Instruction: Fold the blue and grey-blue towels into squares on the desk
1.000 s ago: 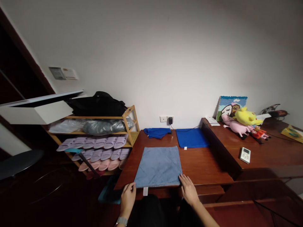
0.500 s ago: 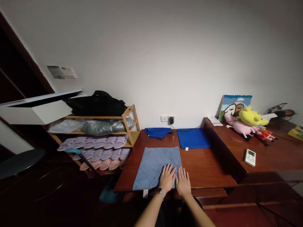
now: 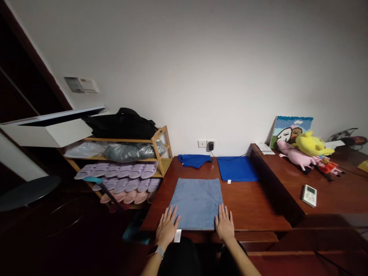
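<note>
A grey-blue cloth [image 3: 198, 201] lies flat on the reddish-brown wooden table [image 3: 250, 207], its white tag [image 3: 177, 235] hanging over the front edge. My left hand [image 3: 167, 226] rests palm down at the cloth's near left corner, fingers spread. At the near right corner lies my right hand [image 3: 224, 223], flat with its fingers extended. Neither hand grips anything. Behind the cloth, a crumpled blue cloth [image 3: 194, 160] sits by the wall, and a flat bright-blue folded cloth [image 3: 238, 168] with a small white tag lies to the right.
On the left stands a wooden rack [image 3: 166, 155] with several lilac and pink slippers and a black bag [image 3: 122, 124]. The higher desk [image 3: 339, 191] at right bears plush toys [image 3: 312, 145] and a white remote control [image 3: 309, 196]. A black plug [image 3: 211, 145] sits in the wall socket.
My left hand has moved left, from beside my right hand to the cloth's near left corner. My right hand stays near the right edge. The view has shifted slightly.
</note>
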`<state>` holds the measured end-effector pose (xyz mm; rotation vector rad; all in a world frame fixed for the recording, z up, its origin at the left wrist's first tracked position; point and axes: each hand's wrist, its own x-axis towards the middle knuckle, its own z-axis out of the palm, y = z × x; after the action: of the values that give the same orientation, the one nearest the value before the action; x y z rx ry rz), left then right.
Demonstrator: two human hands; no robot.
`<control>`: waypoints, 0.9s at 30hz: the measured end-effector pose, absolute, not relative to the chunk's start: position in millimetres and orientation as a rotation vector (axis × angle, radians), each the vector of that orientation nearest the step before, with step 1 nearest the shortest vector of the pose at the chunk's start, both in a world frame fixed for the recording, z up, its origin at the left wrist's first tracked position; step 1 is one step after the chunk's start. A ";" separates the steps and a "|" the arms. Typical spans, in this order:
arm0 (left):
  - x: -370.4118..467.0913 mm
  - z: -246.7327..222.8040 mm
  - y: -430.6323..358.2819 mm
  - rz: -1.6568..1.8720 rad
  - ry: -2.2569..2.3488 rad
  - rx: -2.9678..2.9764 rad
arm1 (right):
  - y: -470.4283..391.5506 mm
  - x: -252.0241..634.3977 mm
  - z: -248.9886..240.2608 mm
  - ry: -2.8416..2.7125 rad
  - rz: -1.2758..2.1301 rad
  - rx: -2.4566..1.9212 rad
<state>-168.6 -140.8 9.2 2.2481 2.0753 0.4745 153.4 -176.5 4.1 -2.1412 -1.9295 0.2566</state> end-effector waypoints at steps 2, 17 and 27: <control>-176.2 3.8 -141.3 0.501 2.064 2.275 | -174.9 153.8 7.8 -1.933 0.268 -2.160; -199.7 -18.3 -132.1 0.566 2.178 2.466 | -107.8 160.2 33.6 -2.017 0.382 -2.123; -16.0 28.9 -70.4 0.529 1.515 2.708 | -106.6 160.0 24.5 -2.037 0.342 -2.142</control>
<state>-16.0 -70.4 28.9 2.7082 1.5152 0.5289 160.0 -106.6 24.5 -2.1423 -2.0373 0.3417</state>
